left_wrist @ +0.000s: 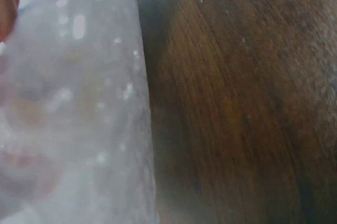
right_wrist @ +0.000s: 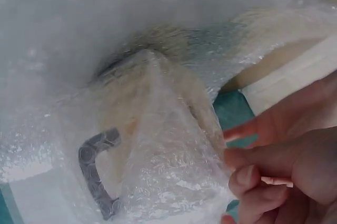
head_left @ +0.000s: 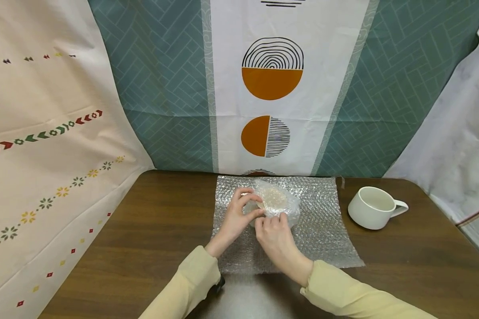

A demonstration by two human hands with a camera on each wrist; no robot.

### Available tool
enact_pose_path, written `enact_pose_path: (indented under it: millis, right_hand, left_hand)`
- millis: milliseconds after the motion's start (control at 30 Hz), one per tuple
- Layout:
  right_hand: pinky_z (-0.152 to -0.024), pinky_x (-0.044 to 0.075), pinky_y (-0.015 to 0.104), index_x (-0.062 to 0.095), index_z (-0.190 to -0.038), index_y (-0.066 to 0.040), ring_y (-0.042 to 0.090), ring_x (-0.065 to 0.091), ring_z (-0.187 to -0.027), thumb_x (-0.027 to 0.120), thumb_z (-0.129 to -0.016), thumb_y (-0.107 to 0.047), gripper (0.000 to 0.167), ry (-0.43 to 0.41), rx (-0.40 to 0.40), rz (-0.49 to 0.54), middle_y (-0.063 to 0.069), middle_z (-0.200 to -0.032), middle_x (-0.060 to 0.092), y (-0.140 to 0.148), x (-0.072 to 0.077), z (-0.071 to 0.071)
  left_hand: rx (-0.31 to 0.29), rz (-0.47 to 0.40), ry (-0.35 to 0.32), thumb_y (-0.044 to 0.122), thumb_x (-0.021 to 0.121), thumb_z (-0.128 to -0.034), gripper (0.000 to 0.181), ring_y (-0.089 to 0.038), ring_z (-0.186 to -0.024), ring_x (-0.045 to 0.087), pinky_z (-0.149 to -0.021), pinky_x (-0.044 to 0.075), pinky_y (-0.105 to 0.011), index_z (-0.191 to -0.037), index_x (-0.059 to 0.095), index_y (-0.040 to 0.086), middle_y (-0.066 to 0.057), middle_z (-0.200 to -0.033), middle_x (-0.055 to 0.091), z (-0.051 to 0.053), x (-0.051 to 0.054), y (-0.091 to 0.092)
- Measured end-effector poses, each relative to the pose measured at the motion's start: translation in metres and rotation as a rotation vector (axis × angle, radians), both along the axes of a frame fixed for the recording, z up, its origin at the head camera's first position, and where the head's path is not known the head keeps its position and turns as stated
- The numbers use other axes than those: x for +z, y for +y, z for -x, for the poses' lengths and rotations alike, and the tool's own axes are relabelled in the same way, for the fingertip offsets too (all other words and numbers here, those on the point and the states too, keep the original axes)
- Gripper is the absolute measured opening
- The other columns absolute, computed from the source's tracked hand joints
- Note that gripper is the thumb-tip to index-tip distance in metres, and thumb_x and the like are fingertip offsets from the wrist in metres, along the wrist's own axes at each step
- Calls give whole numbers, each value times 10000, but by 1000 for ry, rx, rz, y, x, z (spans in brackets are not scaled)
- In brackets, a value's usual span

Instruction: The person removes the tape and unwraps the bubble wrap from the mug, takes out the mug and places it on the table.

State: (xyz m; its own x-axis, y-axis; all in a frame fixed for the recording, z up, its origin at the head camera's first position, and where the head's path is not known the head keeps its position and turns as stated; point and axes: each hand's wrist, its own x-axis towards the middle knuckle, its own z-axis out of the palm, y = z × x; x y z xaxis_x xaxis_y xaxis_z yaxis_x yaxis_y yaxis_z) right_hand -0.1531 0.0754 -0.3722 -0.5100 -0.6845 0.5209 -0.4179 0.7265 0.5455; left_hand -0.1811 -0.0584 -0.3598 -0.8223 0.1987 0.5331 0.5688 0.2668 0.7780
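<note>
A mug wrapped in bubble wrap makes a rounded bundle (head_left: 277, 199) on a flat sheet of bubble wrap (head_left: 319, 221). Through the clear layers in the right wrist view, a dark grey handle (right_wrist: 97, 174) shows. My left hand (head_left: 236, 213) is at the bundle's left side, thumb and fingers curled about its edge. Just in front, my right hand (head_left: 274, 235) has its fingers bent and pinches the wrap; its thumb and fingertips (right_wrist: 245, 176) meet the wrap's edge in the right wrist view. In the left wrist view, blurred bubble wrap (left_wrist: 79, 103) covers most of the fingers.
To the right of the sheet stands a white mug (head_left: 371, 208), handle pointing right. The brown wooden table (head_left: 151, 248) carries everything. Patterned cloths (head_left: 167, 88) hang behind and at the sides. A small dark object (head_left: 217, 285) shows under the left sleeve.
</note>
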Motion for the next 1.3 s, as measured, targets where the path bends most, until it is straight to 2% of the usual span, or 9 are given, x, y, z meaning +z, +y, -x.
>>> enact_pose_path:
  millis: [100, 300, 500, 633, 767, 933, 1033, 1167, 1300]
  right_hand:
    - [-521, 372, 342, 568, -769, -31, 187, 477, -461, 691, -737, -114, 152, -101, 14, 1, 72, -558, 512, 3, 6, 1]
    - [-463, 347, 318, 554, -871, -61, 184, 488, -458, 724, -692, -46, 248, -299, 122, 131, 34, -621, 544, 16, 17, 4]
    - [-436, 301, 272, 533, -880, -89, 145, 466, -457, 717, -746, -74, 227, -383, 225, 232, -15, -611, 518, 30, 19, 9]
    - [-417, 301, 232, 558, -913, -101, 102, 416, -438, 701, -780, -81, 196, -447, 323, 362, -37, -625, 539, 33, 23, 12]
    - [-401, 299, 232, 564, -865, -100, 85, 338, -436, 696, -785, -64, 159, -463, 385, 424, -47, -618, 498, 33, 30, 14]
    - [-443, 322, 248, 587, -872, -113, 106, 377, -502, 752, -733, -91, 217, -446, 360, 433, -30, -695, 480, 37, 32, 14]
    - [-539, 362, 279, 591, -874, -118, 170, 417, -648, 785, -681, -63, 279, -444, 358, 499, 18, -822, 473, 42, 31, 17]
    - [-716, 381, 437, 591, -899, -122, 297, 437, -879, 789, -650, -27, 331, -412, 389, 557, 118, -1019, 486, 47, 30, 22]
    - [-795, 389, 485, 588, -1018, -83, 325, 478, -970, 769, -657, 5, 413, -413, 418, 565, 142, -1085, 507, 51, 31, 25]
  left_hand:
    - [-1, 6, -4, -23, 688, -768, 186, -373, -1080, 419, -877, 348, -508, -934, 610, -50, -250, -1155, 427, 0, 0, 0]
    - [-2, 12, -20, -19, 681, -774, 184, -376, -1100, 404, -894, 338, -501, -940, 609, -50, -247, -1168, 423, -1, 0, 0]
    - [0, 13, -21, -13, 681, -772, 186, -368, -1097, 410, -896, 340, -490, -939, 608, -47, -244, -1161, 427, -1, 0, -1]
    - [3, 13, -12, -20, 677, -772, 182, -381, -1094, 409, -882, 343, -515, -939, 611, -53, -249, -1157, 430, -1, 0, -1]
    - [-2, 9, -11, -31, 666, -781, 176, -390, -1095, 404, -876, 338, -532, -946, 614, -63, -254, -1157, 427, -1, 0, -1]
    - [-13, 4, -18, -15, 667, -788, 178, -393, -1099, 399, -878, 328, -535, -948, 609, -68, -263, -1162, 420, -1, 0, -1]
    - [-18, 2, -19, -18, 671, -786, 180, -394, -1098, 399, -878, 326, -535, -947, 607, -67, -265, -1163, 418, -1, 1, 0]
    - [-21, -2, -26, -24, 673, -781, 186, -388, -1099, 398, -884, 322, -531, -950, 606, -64, -260, -1164, 415, -1, 2, 0]
    - [-20, -4, -29, -28, 675, -778, 189, -392, -1098, 397, -881, 323, -534, -950, 605, -66, -259, -1164, 414, -1, 2, 0]
